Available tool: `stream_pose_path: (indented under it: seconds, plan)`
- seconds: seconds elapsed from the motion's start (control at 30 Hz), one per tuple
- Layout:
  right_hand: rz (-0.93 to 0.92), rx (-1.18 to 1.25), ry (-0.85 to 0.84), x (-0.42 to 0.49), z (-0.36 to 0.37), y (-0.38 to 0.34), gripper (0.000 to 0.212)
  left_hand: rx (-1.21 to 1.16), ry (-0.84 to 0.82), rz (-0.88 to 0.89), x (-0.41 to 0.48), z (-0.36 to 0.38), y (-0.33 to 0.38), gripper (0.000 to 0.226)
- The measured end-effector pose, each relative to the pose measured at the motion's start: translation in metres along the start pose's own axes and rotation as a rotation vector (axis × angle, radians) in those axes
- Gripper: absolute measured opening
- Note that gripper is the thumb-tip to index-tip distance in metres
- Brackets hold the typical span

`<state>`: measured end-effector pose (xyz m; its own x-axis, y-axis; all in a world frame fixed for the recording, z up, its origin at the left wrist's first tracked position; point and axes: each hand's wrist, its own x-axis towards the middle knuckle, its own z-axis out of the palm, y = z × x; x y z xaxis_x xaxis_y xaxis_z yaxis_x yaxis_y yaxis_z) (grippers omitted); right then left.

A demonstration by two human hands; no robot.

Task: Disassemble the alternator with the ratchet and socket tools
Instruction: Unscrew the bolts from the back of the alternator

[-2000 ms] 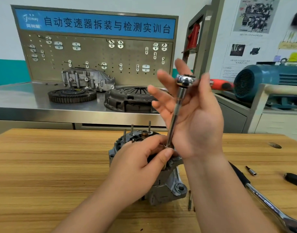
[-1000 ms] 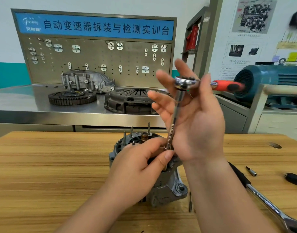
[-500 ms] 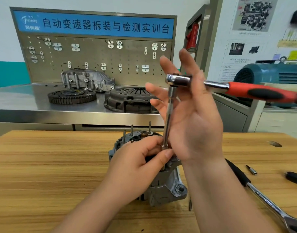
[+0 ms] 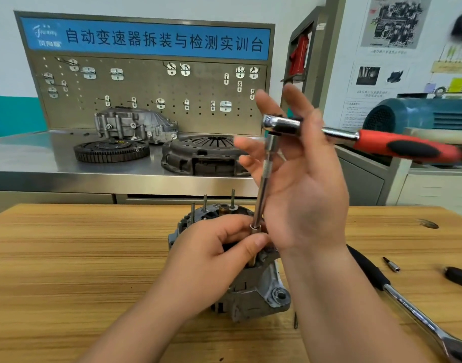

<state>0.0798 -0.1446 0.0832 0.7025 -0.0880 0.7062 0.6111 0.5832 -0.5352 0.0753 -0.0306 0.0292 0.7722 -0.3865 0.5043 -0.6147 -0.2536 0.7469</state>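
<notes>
**Fig. Ratchet work on the alternator's top face**

One alternator (image 4: pixel 253 292) stands at lower centre on the wooden table (image 4: pixel 67 258), with three studs (image 4: pixel 205 203) upright on top. There are two ratchets: the red-handled ratchet (image 4: pixel 376 140) atop one extension bar (image 4: pixel 263 182), and a second ratchet (image 4: pixel 408 307) lying lower right. The left hand (image 4: pixel 211 260) pinches the bar's foot. The right hand (image 4: pixel 308 200), fingers spread, seemingly pinches the ratchet head under its thumb. Two seconds earlier the red handle showed as a stub; now it reaches the right edge.
</notes>
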Motion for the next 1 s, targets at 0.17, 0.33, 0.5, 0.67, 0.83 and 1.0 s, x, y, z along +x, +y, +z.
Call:
stream_pose_path:
  seconds: [0.17,0.33,0.5,0.67,0.83,1.0]
  plan:
    - [-0.010,-0.060,0.022,-0.0019,0.0015,-0.0016,0.027,0.042,-0.001,0.006,0.0003,0.0005,0.0014,0.018]
    - [-0.100,-0.212,-0.039,-0.0010,0.0063,-0.0061,0.027,0.006,0.071,-0.035,0.0010,0.0027,-0.0005,0.003]
    - [0.075,-0.046,0.002,0.0016,0.0004,-0.0084,0.049,0.049,0.024,0.038,-0.0014,0.0031,-0.0001,0.012]
    - [-0.087,-0.239,-0.026,0.0027,0.0008,-0.0071,0.029,0.111,0.040,0.009,-0.0010,0.0039,-0.0008,0.012]
    - [-0.237,-0.519,-0.162,0.0025,-0.0015,-0.0048,0.032,0.030,0.097,-0.054,-0.0001,0.0073,-0.0044,0.011]
    - [0.041,-0.195,-0.106,0.0046,-0.0031,-0.0086,0.039,0.105,0.065,0.014,-0.0019,0.0082,-0.0041,0.008]
